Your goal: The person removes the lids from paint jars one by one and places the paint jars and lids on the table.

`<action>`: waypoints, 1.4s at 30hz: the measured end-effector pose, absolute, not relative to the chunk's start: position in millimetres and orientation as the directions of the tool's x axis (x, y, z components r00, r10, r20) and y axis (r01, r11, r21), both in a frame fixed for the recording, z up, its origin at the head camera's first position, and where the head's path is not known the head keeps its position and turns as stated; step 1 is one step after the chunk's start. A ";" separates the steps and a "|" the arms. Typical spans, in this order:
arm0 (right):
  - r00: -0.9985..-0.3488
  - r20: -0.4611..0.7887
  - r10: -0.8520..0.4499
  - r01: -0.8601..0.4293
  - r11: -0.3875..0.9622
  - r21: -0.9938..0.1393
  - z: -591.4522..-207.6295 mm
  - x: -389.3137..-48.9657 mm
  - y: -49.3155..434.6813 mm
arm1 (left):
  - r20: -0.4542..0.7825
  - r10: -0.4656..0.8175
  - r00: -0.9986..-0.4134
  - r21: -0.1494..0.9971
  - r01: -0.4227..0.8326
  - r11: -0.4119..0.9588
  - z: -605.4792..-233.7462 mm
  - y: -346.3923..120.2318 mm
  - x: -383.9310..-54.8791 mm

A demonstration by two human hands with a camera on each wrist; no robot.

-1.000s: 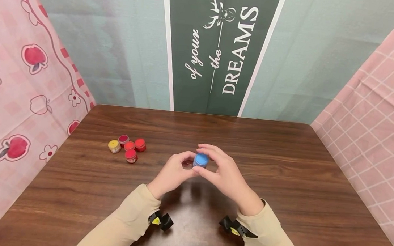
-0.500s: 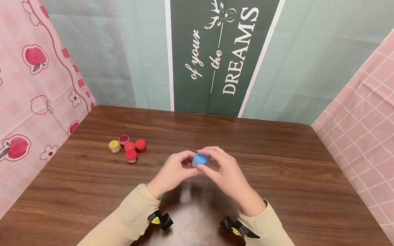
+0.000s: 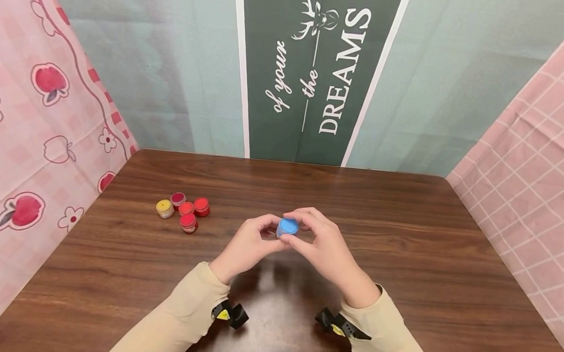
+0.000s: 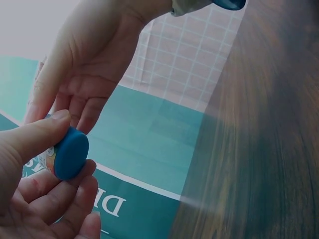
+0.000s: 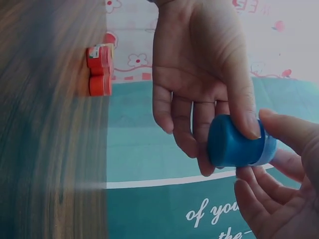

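A small blue jar (image 3: pixel 288 227) is held up between both hands, over the middle of the table. My left hand (image 3: pixel 250 246) pinches it between thumb and fingers from the left. From the right, my right hand (image 3: pixel 325 246) grips it the same way. In the right wrist view, the left thumb lies along the blue body of the jar (image 5: pixel 233 142), and the right thumb (image 5: pixel 286 127) presses near its paler end. The left wrist view shows the flat blue end of the jar (image 4: pixel 72 155) and part of a printed label beside the left thumb.
Left of the hands, several small jars stand close together on the brown wooden table (image 3: pixel 391 242): a yellow jar (image 3: pixel 165 208), a dark red jar (image 3: pixel 178 200) and red ones (image 3: pixel 188 222). Patterned cloths hang around the table, including a green banner (image 3: pixel 308 94) at the back.
The jar and the right fingers have shifted slightly, and the blue top has tilted a little between frames. The left hand and the other jars have hardly moved.
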State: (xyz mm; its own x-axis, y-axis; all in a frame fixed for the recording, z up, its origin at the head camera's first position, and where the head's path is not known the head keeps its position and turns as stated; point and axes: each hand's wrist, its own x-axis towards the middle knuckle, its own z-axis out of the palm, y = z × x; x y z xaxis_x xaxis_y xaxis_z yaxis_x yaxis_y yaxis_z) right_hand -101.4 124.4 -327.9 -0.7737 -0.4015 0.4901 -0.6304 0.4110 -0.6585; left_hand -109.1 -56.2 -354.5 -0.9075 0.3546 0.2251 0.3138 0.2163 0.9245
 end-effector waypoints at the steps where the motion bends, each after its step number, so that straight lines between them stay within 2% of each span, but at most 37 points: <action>1: -0.771 0.488 -0.410 -0.633 0.404 -0.661 -327.7 -101.4 124.6 | 0.223 0.352 -0.909 0.926 0.311 0.216 -354.3 -56.3 -109.2; 7: -0.748 0.483 -0.456 -0.654 0.379 -0.655 -327.0 -101.7 125.6 | 0.237 0.362 -0.902 0.918 0.329 0.220 -353.1 -57.7 -109.5; 18: -0.768 0.513 -0.384 -0.639 0.400 -0.657 -327.0 -103.2 125.3 | 0.233 0.365 -0.901 0.920 0.326 0.218 -349.3 -55.6 -110.6; 27: -0.746 0.498 -0.442 -0.656 0.355 -0.666 -325.0 -102.3 125.8 | 0.244 0.370 -0.896 0.916 0.338 0.214 -348.8 -55.9 -111.2; 37: -0.776 0.490 -0.397 -0.627 0.408 -0.663 -325.7 -101.4 125.2 | 0.236 0.371 -0.898 0.916 0.333 0.224 -349.8 -55.7 -108.7; 42: -0.752 0.501 -0.428 -0.650 0.356 -0.672 -327.5 -100.7 124.4 | 0.231 0.357 -0.905 0.923 0.320 0.215 -351.0 -55.4 -107.7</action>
State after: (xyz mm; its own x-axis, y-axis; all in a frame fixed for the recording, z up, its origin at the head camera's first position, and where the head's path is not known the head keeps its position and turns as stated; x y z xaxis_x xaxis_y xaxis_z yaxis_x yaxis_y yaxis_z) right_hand -100.7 124.4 -327.5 -0.7523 -0.4282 0.5007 -0.6496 0.3557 -0.6719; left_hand -107.7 -55.4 -351.0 -0.9052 0.3568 0.2310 0.3202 0.2152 0.9226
